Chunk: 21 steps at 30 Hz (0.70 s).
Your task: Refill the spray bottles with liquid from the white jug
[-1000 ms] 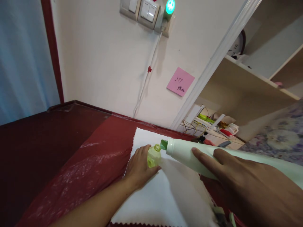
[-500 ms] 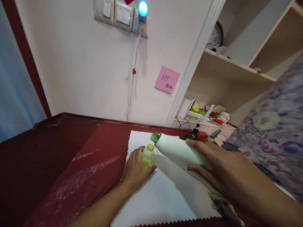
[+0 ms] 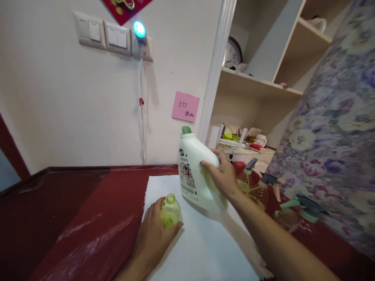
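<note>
My left hand [image 3: 155,234] is shut around a small yellow-green plastic bottle [image 3: 170,212], which stands on a white cloth [image 3: 202,249]. My right hand [image 3: 221,175] grips a white plastic detergent jug [image 3: 191,171] with a green cap and a printed label. The jug is nearly upright, leaning slightly, and its base is at or just above the cloth. I cannot tell whether they touch. The two bottles stand apart, with the jug to the right of the small bottle.
A dark red glossy sheet [image 3: 84,210] covers the table left of the cloth. Several spray bottles [image 3: 258,191] stand to the right, beside a floral fabric [image 3: 325,136]. Behind are a white wall and shelves [image 3: 252,101] holding a clock and small items.
The white jug has swung from lying nearly flat to almost upright, with its cap now pointing up. The small bottle stays in my left hand, and the view has turned right.
</note>
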{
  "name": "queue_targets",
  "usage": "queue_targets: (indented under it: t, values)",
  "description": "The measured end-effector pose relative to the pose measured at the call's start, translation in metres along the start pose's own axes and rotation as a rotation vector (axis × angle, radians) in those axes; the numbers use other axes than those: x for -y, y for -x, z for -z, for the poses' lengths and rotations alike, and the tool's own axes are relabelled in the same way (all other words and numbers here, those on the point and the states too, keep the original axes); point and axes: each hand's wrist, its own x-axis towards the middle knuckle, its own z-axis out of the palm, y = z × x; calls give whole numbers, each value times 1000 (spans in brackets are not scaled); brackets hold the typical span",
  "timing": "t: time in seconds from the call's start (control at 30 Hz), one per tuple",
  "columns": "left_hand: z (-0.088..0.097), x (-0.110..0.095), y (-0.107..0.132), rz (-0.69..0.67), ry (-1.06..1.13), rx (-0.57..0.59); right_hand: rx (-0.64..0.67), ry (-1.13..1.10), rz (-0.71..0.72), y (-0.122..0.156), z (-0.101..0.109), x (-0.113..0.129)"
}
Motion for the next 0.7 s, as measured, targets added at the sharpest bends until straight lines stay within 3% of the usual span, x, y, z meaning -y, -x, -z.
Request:
queue_targets:
  t: [0.1, 0.2, 0.4, 0.53, 0.7]
  values:
    - [0, 1, 0, 25, 5, -3, -125, -90, -23, -1, -31, -31]
    - [-1, 3, -2, 46, 9, -14, -160, -151, -38, -1, -54, -50]
    - [-4, 9, -5, 33, -16, -15, -85, -120, -15, 7, -69, -63]
    - [-3, 8, -5, 34, -30, -44, 73, 28, 57, 14, -37, -56]
    - [0, 2, -7, 24, -36, -18, 256, 279, 56, 34, 57, -27]
